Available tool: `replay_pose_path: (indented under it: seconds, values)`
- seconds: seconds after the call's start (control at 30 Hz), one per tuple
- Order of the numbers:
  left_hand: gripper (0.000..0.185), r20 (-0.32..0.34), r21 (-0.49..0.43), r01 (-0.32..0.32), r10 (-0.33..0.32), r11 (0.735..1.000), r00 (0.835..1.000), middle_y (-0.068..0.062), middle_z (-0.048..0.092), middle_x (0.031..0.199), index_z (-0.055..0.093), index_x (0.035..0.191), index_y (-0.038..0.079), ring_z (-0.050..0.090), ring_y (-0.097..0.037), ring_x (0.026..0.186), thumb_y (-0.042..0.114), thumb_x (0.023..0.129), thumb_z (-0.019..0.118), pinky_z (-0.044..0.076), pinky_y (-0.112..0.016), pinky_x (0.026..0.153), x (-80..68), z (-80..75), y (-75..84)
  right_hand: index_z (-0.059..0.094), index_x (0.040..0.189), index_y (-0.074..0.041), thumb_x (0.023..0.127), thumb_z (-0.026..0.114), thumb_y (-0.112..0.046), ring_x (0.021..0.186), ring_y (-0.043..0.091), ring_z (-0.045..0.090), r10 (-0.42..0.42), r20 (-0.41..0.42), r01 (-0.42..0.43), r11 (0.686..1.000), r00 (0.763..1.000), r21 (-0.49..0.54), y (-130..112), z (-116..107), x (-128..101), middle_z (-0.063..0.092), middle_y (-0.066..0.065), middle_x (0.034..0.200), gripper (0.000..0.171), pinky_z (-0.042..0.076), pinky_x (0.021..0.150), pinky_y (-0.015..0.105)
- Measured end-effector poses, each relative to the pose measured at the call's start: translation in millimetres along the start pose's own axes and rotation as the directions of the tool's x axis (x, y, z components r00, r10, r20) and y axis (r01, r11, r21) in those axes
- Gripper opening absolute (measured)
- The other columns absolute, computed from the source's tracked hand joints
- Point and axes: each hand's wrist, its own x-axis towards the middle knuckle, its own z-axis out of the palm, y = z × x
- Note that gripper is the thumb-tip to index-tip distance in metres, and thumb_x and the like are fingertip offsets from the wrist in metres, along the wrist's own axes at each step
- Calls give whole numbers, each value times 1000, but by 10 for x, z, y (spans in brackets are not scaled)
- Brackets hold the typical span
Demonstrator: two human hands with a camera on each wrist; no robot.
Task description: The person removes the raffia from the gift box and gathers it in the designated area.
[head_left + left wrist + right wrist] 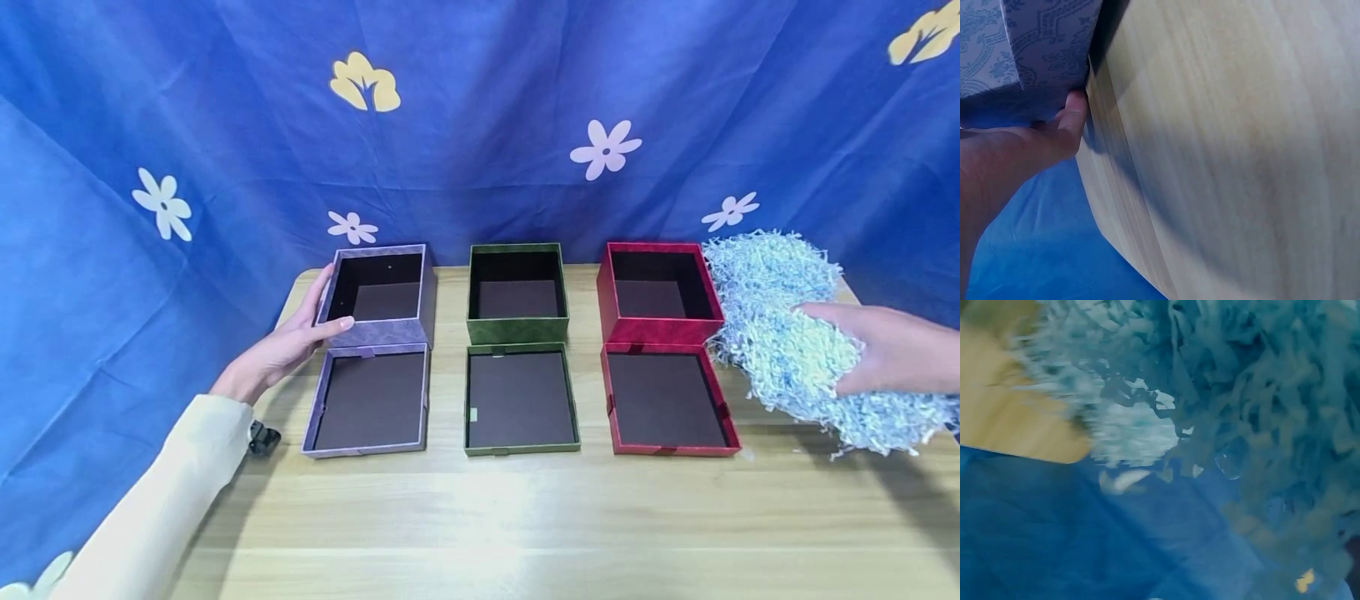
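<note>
At the left, my left hand (281, 346) touches the lavender box (382, 332), thumb extended along its front and fingers along its left side. In the left wrist view a fingertip (1075, 103) meets the patterned side near the table. On the right, my right hand (873, 342) grips a large bundle of light-blue shredded paper (787, 333), raised beside the red box (660, 332). Paper strands (1210, 375) fill much of the right wrist view and hide the fingers there. A green box (517, 331) stands in the middle, open-topped like the other two.
Before the boxes lie their upturned lids: lavender (367, 450), green (522, 449) and red (675, 451). They stand on a light wooden table (450, 525). A blue flowered curtain (480, 125) hangs behind. A black wristband (263, 437) shows at the left sleeve.
</note>
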Motion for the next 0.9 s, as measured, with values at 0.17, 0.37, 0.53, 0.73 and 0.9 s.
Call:
replay_pose_path:
  seconds: [0.17, 0.37, 0.53, 0.73, 0.9]
  values:
    - [103, -1, -16, -5, 5, 1000, 1000, 19, -34, 173, -13, 172, 50, -31, -22, 157, 10, 111, 61, -11, -78, 118, -19, -9, 6, 34, 159, 17, 68, 100, -3, 122, 52, 62, -29, 6, 29, 999, 1000, 41, 104, 266, -40, 41, 45, 156, 115, 64, 81, 42]
    - [102, -1, -15, 1, -1, 1000, 1000, 19, -34, 172, -12, 171, 51, -31, -24, 158, 11, 111, 61, -10, -79, 118, -33, -6, 13, 48, 152, 13, 65, 106, -13, 132, 53, 57, -137, 4, 137, 990, 991, -31, 161, 543, -42, 54, 35, 150, 108, 62, 90, 49]
    - [102, -3, -22, -2, 2, 1000, 1000, 19, -34, 172, -12, 171, 51, -29, -25, 158, 11, 111, 61, -8, -80, 118, -34, 6, 17, 54, 150, 8, 58, 108, -9, 131, 47, 53, -206, -39, 201, 975, 978, -91, 323, 675, -6, 54, 30, 150, 107, 61, 89, 56]
    - [102, 1, -15, -3, 3, 1000, 1000, 20, -33, 172, -12, 171, 51, -29, -25, 159, 12, 111, 61, -7, -79, 119, 2, 17, 40, 56, 143, -3, 55, 100, -3, 118, 36, 50, -321, -163, 289, 938, 933, -190, 535, 754, 24, 47, 19, 141, 99, 59, 77, 55]
    - [103, 4, -11, 4, -4, 1000, 1000, 20, -33, 172, -12, 171, 50, -28, -25, 159, 13, 111, 62, -6, -77, 121, 22, 40, 77, 55, 144, -7, 65, 89, -21, 125, 45, 47, -362, -216, 301, 915, 907, -268, 612, 761, 35, 50, 21, 143, 87, 39, 89, 76]
